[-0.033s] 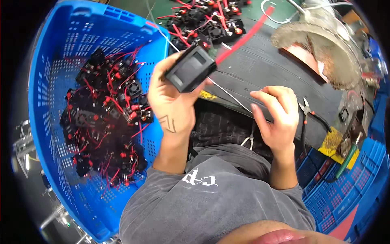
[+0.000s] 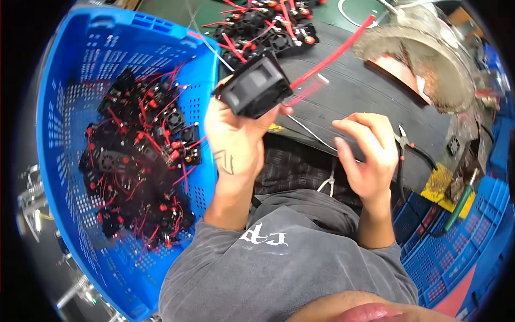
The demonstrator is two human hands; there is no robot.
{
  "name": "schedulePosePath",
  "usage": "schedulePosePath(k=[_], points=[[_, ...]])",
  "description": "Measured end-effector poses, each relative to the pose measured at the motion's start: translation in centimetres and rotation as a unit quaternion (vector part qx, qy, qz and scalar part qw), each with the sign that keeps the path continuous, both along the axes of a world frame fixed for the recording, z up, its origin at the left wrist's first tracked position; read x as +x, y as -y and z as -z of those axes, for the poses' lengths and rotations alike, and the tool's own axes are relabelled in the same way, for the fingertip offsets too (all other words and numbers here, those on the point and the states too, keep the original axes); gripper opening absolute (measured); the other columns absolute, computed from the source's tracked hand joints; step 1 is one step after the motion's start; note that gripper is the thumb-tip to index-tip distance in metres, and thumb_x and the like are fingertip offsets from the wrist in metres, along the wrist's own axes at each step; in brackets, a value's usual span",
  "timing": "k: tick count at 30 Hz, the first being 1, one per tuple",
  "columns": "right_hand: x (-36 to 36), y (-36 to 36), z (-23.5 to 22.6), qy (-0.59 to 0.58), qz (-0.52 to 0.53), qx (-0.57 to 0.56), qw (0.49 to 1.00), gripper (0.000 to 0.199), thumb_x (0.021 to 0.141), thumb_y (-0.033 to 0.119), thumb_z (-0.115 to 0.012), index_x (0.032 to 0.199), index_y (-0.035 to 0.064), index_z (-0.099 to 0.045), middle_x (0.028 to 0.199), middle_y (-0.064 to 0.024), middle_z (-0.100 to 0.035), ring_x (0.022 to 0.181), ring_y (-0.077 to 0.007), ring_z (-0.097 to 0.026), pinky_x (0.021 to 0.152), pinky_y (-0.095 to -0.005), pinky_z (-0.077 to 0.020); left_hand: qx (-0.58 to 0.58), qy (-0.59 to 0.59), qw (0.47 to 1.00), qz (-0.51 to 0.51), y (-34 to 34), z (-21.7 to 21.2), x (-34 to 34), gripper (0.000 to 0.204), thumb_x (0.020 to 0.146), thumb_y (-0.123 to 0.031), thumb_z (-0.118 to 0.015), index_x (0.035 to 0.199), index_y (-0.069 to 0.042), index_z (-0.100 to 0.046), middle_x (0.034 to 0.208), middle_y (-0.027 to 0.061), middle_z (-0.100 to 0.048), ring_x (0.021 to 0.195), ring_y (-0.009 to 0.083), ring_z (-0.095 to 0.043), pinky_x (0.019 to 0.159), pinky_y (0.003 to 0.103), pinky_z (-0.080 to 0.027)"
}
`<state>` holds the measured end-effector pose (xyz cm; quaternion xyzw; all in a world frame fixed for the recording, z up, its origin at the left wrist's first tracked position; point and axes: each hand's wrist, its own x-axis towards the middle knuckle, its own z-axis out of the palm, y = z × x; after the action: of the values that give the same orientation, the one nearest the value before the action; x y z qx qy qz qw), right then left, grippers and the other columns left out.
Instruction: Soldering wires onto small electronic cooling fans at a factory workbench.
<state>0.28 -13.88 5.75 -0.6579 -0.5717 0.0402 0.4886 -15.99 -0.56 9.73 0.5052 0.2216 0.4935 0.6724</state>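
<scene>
A black plastic housing with rectangular openings (image 2: pixel 254 86) is in my left hand (image 2: pixel 236 129), held up over the near edge of the work table. My fingers wrap round it from below and are partly hidden by it. Two red wires (image 2: pixel 333 52) stick out from its right side; the lower one is smeared by motion. My right hand (image 2: pixel 370 150) is off to the right with fingers curved and apart, holding nothing. Between the hands runs a thin white cord (image 2: pixel 311 132). Diagonal cutters (image 2: pixel 404 140) with dark handles lie just right of my right hand.
A blue perforated crate (image 2: pixel 51 177) on the left holds many black parts with red wires (image 2: pixel 142 161). More such parts (image 2: pixel 268 32) lie at the table's back. A crusted round metal shade (image 2: pixel 450 80) stands back right. A green-handled tool (image 2: pixel 457 209) lies near a blue crate (image 2: pixel 456 252).
My left hand has moved slightly right with the black housing, which has turned a little. A second red wire now shows. The right hand has barely moved.
</scene>
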Motion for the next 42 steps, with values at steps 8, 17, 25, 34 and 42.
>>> schedulePosePath(k=[8, 17, 25, 34, 42], points=[[1.0, 2.9, -1.2, -0.135, 0.057, -0.045, 0.988, 0.042, 0.079, 0.013, -0.079, 0.118, 0.0021, -0.069, 0.108, -0.0098, -0.071, 0.090, -0.0189, -0.063, 0.070, -0.0286, -0.0444, -0.301, 0.046, 0.917, 0.258, 3.3, 1.7, 4.2, 0.023, 0.105, -0.011, -0.056, 0.119, 0.004, -0.065, 0.113, 0.0133, -0.072, 0.102, 0.0237, -0.072, 0.090, 0.041, -0.062], [0.9, 4.1, -0.3, -0.204, 0.135, -0.025, 0.969, 0.038, 0.085, 0.006, -0.077, 0.121, -0.0017, -0.068, 0.101, -0.0061, -0.070, 0.084, -0.0095, -0.060, 0.070, -0.0235, -0.0447, -0.363, -0.022, 0.893, 0.263, 4.7, 4.2, 6.1, 0.021, 0.102, -0.010, -0.062, 0.117, 0.005, -0.064, 0.106, 0.0114, -0.072, 0.095, 0.0206, -0.072, 0.085, 0.034, -0.062], [2.9, 2.9, 0.8, -0.469, 0.075, 0.095, 0.875, 0.012, 0.093, 0.003, -0.073, 0.101, -0.0044, -0.072, 0.093, -0.0091, -0.074, 0.081, -0.0116, -0.069, 0.074, -0.0235, -0.0558, -0.347, -0.059, 0.891, 0.286, 4.9, 4.0, 5.8, 0.053, 0.094, -0.004, -0.070, 0.142, -0.002, -0.050, 0.106, 0.0068, -0.066, 0.086, 0.0131, -0.064, 0.075, 0.040, -0.065], [3.7, 1.1, 1.9, -0.525, 0.085, 0.155, 0.833, 0.014, 0.094, 0.008, -0.074, 0.101, -0.0033, -0.071, 0.088, -0.0078, -0.074, 0.078, -0.0100, -0.068, 0.072, -0.0214, -0.0550, -0.331, -0.046, 0.861, 0.384, 4.8, 4.0, 5.3, 0.051, 0.091, -0.004, -0.064, 0.140, 0.002, -0.049, 0.125, 0.0217, -0.062, 0.090, 0.0227, -0.070, 0.062, 0.033, -0.061], [4.7, 1.9, 1.8, -0.541, 0.088, 0.058, 0.834, 0.024, 0.097, 0.019, -0.071, 0.101, -0.0039, -0.067, 0.080, -0.0065, -0.065, 0.064, -0.0070, -0.051, 0.054, -0.0197, -0.0338, -0.239, -0.106, 0.855, 0.448, 4.2, 4.2, 4.6, 0.043, 0.093, 0.000, -0.065, 0.134, -0.003, -0.056, 0.116, 0.0083, -0.068, 0.092, 0.0094, -0.063, 0.072, 0.027, -0.061]])
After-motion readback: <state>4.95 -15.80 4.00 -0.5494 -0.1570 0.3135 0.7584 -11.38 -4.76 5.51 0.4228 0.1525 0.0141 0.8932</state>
